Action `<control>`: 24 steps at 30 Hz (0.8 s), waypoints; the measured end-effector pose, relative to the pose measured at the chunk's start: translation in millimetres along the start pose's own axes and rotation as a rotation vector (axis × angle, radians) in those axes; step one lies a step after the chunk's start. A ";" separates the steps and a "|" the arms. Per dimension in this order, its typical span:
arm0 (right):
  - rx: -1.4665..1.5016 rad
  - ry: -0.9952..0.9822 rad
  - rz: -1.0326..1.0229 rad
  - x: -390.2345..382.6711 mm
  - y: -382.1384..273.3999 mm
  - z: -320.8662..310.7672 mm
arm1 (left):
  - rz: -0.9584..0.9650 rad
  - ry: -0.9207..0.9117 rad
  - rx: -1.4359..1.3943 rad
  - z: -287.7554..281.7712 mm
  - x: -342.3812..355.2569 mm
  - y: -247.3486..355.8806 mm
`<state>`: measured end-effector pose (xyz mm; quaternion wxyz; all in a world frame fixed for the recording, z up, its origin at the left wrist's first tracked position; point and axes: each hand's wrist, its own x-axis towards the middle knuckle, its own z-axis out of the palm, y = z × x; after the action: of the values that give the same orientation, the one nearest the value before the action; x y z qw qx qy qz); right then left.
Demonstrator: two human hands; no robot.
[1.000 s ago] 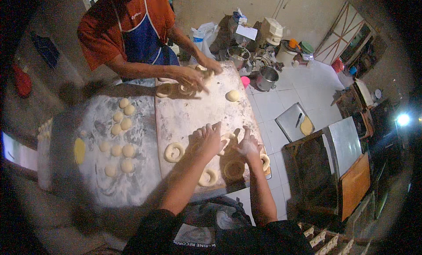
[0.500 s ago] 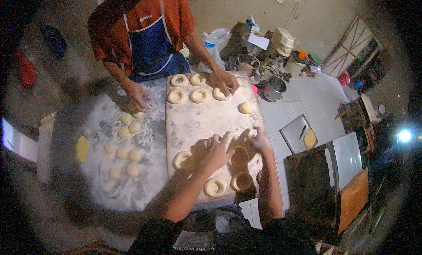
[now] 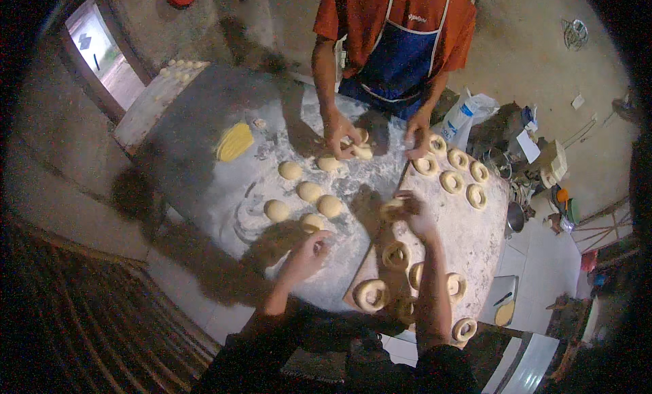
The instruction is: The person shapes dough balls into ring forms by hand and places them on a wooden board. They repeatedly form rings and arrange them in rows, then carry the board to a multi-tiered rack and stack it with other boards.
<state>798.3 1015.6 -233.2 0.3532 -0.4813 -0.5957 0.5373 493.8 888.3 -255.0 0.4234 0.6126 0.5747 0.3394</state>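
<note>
My left hand is on the floured metal table, fingers curled but apart, just below a dough ball. My right hand, smeared by motion, is over the left edge of the wooden board, beside a piece of dough; whether it grips that piece is unclear. Several dough rings lie on the board under and around my right arm, with more rings toward its far end. Several dough balls rest on the metal surface above my left hand.
Across the table a co-worker in a blue apron has one hand on dough, another by the board. A yellow scraper-like object lies left. Bags, pots and a tray are at the right.
The view has swung left. My left hand has moved from the board to the dough balls; my right hand toward the board's left edge. The co-worker's hand has moved onto the dough on the metal.
</note>
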 end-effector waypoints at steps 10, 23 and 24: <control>-0.943 -0.195 0.277 65.4 -69.1 114.5 | 0.071 0.069 -0.147 -41.1 49.5 -30.7; -0.540 0.430 -0.187 65.2 -93.7 225.6 | 0.289 -0.016 -0.325 -94.1 92.2 -4.0; -0.388 0.360 -0.303 74.1 -87.0 232.1 | 0.215 0.134 -0.350 -83.6 94.4 -9.2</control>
<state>542.5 1020.1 -195.3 0.4306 -0.5329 -0.6801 0.2609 424.8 992.5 -235.7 0.4455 0.5636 0.4652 0.5172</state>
